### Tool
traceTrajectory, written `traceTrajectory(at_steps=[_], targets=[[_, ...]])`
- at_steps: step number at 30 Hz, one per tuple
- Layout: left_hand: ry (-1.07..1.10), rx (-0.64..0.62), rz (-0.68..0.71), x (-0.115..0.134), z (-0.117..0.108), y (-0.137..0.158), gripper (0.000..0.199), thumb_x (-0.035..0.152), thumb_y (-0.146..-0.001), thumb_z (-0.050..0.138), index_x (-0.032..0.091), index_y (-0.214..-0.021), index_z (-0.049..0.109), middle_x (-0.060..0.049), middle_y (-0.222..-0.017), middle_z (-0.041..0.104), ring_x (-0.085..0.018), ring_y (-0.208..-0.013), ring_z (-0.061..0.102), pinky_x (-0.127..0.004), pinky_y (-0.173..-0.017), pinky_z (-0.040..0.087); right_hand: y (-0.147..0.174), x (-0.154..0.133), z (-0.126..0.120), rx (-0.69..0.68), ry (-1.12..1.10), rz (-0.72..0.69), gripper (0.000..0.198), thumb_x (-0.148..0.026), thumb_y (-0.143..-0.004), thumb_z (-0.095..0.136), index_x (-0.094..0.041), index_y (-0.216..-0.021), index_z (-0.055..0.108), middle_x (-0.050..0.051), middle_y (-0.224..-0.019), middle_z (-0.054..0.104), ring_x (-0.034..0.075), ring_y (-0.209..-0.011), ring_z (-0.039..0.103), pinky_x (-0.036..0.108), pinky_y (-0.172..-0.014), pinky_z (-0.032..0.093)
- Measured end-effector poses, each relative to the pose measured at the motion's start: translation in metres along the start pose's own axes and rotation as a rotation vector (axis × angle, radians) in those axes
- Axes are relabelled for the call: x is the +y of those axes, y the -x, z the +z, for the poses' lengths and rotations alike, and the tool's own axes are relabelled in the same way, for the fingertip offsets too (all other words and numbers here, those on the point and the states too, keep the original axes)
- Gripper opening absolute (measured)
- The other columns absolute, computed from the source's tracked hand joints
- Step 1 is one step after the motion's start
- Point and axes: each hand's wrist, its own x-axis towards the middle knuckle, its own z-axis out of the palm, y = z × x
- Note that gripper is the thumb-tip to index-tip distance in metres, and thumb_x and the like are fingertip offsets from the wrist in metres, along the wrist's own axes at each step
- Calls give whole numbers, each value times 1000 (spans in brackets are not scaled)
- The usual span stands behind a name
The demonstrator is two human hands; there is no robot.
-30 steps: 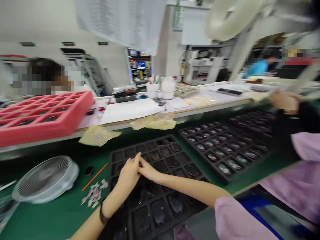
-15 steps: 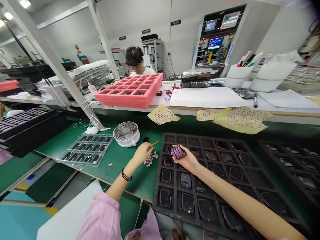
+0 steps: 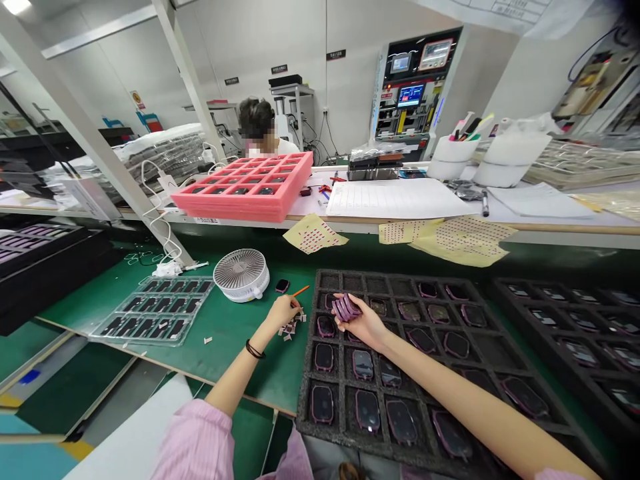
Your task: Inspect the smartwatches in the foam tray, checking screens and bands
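My right hand [image 3: 364, 323] is closed around a small stack of purple watch cases [image 3: 346, 308], held above the left part of a black foam tray [image 3: 345, 427]. Several purple-rimmed watch bodies [image 3: 369, 408] sit in its compartments. Over the green table my left hand [image 3: 283, 312] has its fingers pinched at a heap of small pale pieces [image 3: 289, 329]; what lies between the fingertips is hidden. Just behind those fingers is an orange stick [image 3: 302, 291], seemingly on the table. A dark watch body [image 3: 283, 285] lies beside it.
A round white fan [image 3: 241, 273] stands left of my left hand, next to a clear tray of black parts [image 3: 150, 310]. A second black tray [image 3: 575, 313] is at right. The shelf carries a pink foam tray [image 3: 295, 193]; yellow sticker sheets [image 3: 316, 233] hang off its edge. A person sits beyond.
The view has swung slightly, shifting the scene leftward. My left fingers have moved a little away from the orange stick, down to the small pieces. The right hand keeps its stack over the tray.
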Motion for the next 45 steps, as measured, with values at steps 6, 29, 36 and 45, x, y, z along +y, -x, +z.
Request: traceTrajectory(at_steps=[6, 29, 36, 45], targets=[[117, 11, -42, 4, 0, 1, 9, 15, -60, 70, 16, -55, 63, -3, -54, 63, -17, -55, 59, -25, -54, 38, 2, 1, 1, -7, 10, -12, 30, -40, -82, 54, -19, -101, 60, 5, -71, 66, 17, -55, 58, 28, -50, 40], [1040, 274, 59, 94, 47, 18, 25, 32, -64, 75, 13, -81, 73, -9, -79, 74, -18, -70, 67, -29, -69, 52, 11, -6, 16, 96, 25, -334, 37, -41, -82, 57, -26, -115, 53, 1, -84, 62, 18, -67, 59, 32, -58, 47], [1089, 291, 40, 101, 52, 21, 25, 32, -63, 76, 13, -80, 74, -7, -75, 73, -17, -65, 65, -29, -67, 51, 12, -5, 14, 120, 71, -384, 41, -42, -78, 62, -27, -115, 52, 1, -87, 61, 18, -71, 60, 32, -60, 50], [1166, 336, 7, 112, 56, 29, 30, 38, -65, 75, 14, -83, 74, -8, -82, 73, -17, -72, 64, -28, -68, 50, 19, 1, 13, 153, 313, -480, 44, -46, -83, 56, -30, -122, 46, 3, -109, 59, 18, -85, 59, 31, -72, 50]])
